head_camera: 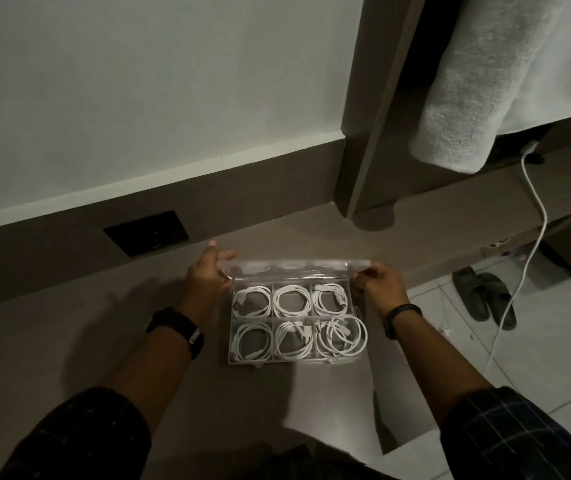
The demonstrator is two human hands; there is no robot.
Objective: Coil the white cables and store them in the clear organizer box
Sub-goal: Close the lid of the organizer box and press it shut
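A clear organizer box (230, 344) sits on the brown desk (69, 341), divided into two rows of three compartments. Each compartment holds a coiled white cable (253, 301); the coil at the front right (344, 336) rises a little over its divider. The box's clear lid (294, 266) is hinged at the back and stands partly raised. My left hand (206, 277) grips the lid's left end. My right hand (377, 282) pinches the lid's right end.
A black wall socket plate (147, 232) sits in the dark skirting behind the box. A grey towel (492, 81) hangs at the upper right. A white charger cable (533, 216) trails down to the tiled floor beside dark slippers (485, 297). The desk edge runs right of the box.
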